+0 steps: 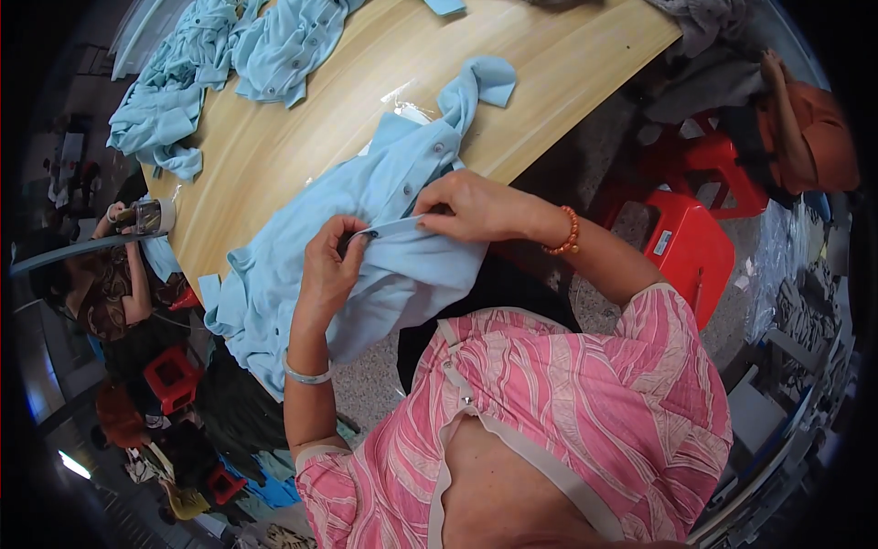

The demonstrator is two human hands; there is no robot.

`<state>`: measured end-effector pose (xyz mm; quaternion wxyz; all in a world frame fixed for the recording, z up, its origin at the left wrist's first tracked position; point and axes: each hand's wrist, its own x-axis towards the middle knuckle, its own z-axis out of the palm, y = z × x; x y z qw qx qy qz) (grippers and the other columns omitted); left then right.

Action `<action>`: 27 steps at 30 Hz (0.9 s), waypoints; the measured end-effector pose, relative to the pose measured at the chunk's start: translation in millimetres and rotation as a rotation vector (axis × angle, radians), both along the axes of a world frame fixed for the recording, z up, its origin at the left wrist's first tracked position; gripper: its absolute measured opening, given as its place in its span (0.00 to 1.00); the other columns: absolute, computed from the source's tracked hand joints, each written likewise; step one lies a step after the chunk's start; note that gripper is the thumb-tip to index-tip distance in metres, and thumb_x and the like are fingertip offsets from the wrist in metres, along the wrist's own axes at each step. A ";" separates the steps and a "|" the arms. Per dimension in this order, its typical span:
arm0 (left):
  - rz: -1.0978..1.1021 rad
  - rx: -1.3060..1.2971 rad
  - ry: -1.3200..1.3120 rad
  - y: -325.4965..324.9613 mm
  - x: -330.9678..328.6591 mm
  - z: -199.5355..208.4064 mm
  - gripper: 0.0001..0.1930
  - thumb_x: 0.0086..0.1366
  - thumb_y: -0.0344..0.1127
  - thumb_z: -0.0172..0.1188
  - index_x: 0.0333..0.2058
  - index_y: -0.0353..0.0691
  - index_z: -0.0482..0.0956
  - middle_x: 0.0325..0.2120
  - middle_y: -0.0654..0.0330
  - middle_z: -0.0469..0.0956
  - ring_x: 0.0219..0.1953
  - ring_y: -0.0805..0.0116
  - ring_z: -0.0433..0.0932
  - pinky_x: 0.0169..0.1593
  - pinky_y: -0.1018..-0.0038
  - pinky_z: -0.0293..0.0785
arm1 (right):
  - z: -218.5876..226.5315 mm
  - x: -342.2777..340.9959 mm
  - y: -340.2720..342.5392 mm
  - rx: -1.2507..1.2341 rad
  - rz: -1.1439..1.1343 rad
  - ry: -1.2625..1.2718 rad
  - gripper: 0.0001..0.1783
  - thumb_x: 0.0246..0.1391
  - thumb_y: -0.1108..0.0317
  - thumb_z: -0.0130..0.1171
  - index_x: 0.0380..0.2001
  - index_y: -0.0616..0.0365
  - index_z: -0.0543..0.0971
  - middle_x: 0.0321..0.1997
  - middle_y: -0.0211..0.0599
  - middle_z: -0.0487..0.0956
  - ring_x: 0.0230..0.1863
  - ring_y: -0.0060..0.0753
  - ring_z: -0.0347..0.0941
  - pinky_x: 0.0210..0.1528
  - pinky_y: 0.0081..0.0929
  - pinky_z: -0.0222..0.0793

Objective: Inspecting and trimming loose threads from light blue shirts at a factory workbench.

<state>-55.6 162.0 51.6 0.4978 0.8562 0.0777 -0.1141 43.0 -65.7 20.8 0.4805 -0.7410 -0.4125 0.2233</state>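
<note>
A light blue buttoned knit garment (302,229) lies partly on the wooden table and hangs over its near edge onto my lap. My left hand (327,265) pinches the edge of its button band beside a dark button (371,234). Farther right along the same band, my right hand (466,206) grips the edge between thumb and fingers. The band is stretched in a short straight strip between both hands. Two more buttons show on the band beyond my hands, and one sleeve (471,87) reaches out across the table.
More light blue garments (283,46) are heaped at the table's (567,55) far left. Red plastic stools (690,252) stand to the right, near a seated person in orange (819,137). Another person (114,284) sits at the left, beside the table's edge.
</note>
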 end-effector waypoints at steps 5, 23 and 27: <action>-0.110 0.213 -0.510 -38.9 6.6 5.6 0.17 0.55 0.25 0.61 0.44 0.37 0.74 0.36 0.56 0.75 0.39 0.64 0.73 0.41 0.72 0.70 | 14.8 7.9 -9.0 -0.051 -0.010 0.224 0.13 0.53 0.64 0.57 0.32 0.66 0.79 0.22 0.41 0.78 0.22 0.26 0.73 0.29 0.24 0.69; -0.112 -0.004 -0.028 -42.6 24.3 -6.0 0.11 0.53 0.32 0.67 0.34 0.34 0.80 0.27 0.59 0.75 0.29 0.72 0.71 0.34 0.76 0.67 | 16.6 15.3 -18.0 -0.096 0.043 0.389 0.12 0.51 0.68 0.58 0.33 0.68 0.78 0.21 0.35 0.78 0.22 0.21 0.73 0.28 0.21 0.70; -0.103 0.028 -0.050 -43.1 23.6 -11.4 0.11 0.52 0.32 0.68 0.33 0.34 0.80 0.26 0.59 0.74 0.28 0.72 0.70 0.32 0.77 0.67 | 13.2 12.4 -17.9 -0.069 0.028 0.228 0.12 0.48 0.68 0.60 0.31 0.69 0.78 0.22 0.42 0.79 0.26 0.27 0.75 0.31 0.25 0.71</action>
